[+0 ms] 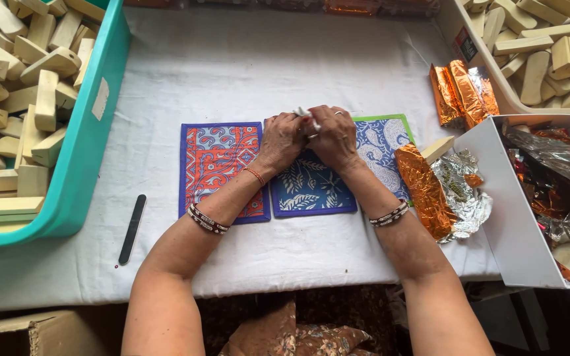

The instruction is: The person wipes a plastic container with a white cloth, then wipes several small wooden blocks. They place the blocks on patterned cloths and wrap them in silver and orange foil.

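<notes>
My left hand (280, 140) and my right hand (334, 136) meet at the middle of the table, fingers pinched together on a small white piece (306, 117) held between them. They hover over three patterned cloth mats: an orange and blue one (216, 165) on the left, a dark blue leaf-print one (311, 188) below the hands, and a blue and white one with a green border (384, 142) on the right. Both wrists wear beaded bracelets.
A teal crate (84, 151) of pale wooden blocks stands at left, a beige bin (496, 79) of blocks at top right. Orange foil wrappers (463, 89), crumpled foil (443, 191) and a pale block (438, 148) lie right. A white box (503, 217) holds foil. A black nail file (132, 229) lies lower left.
</notes>
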